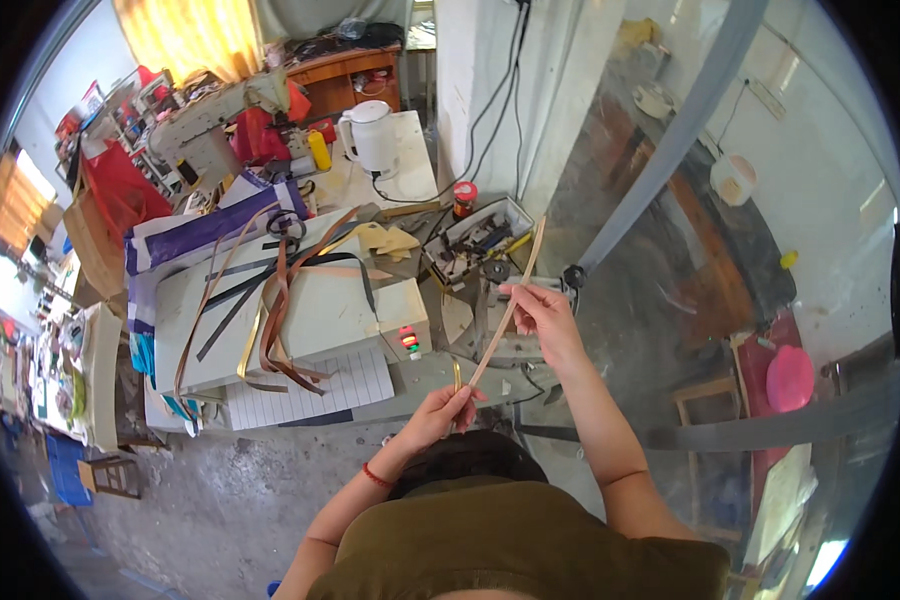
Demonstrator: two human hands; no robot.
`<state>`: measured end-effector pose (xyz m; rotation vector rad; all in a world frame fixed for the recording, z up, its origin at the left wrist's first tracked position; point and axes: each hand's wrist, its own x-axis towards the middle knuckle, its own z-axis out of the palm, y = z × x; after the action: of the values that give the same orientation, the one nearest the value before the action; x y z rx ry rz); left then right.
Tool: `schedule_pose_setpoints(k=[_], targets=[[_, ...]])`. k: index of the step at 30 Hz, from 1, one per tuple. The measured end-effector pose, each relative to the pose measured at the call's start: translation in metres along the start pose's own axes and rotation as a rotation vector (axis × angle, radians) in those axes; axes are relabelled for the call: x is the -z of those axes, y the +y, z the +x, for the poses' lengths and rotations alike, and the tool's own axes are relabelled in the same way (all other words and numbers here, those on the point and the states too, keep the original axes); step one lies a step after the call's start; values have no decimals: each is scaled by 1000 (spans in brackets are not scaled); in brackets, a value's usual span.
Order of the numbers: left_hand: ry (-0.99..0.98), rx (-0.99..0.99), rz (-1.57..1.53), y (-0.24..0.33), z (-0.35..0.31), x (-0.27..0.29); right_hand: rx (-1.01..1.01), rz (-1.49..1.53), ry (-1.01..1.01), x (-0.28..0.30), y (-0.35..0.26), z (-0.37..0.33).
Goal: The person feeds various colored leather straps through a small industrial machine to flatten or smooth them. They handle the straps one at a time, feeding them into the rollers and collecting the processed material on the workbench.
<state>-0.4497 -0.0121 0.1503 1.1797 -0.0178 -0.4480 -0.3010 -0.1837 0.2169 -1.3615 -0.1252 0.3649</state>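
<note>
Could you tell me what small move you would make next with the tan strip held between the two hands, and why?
I would probably lower the tan strip toward the machine just behind it. The right hand pinches it partway up, the left hand grips its lower end, and its top end sticks up free, so it is held taut and slanted right in front of the machine.

Bright daylight, heavy fisheye edge warp
</note>
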Motion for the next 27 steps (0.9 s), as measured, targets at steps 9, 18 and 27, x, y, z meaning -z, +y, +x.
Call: schedule_pose_setpoints(k=[9, 18, 27], targets=[[-196, 205, 239, -74, 10, -19, -451, -104, 55, 108, 130, -34], [-40, 362, -123, -110, 50, -55, -425, -189, -58, 132, 152, 24], [95, 212, -241, -165, 108, -81, 344, -1056, 141, 98, 41, 82]])
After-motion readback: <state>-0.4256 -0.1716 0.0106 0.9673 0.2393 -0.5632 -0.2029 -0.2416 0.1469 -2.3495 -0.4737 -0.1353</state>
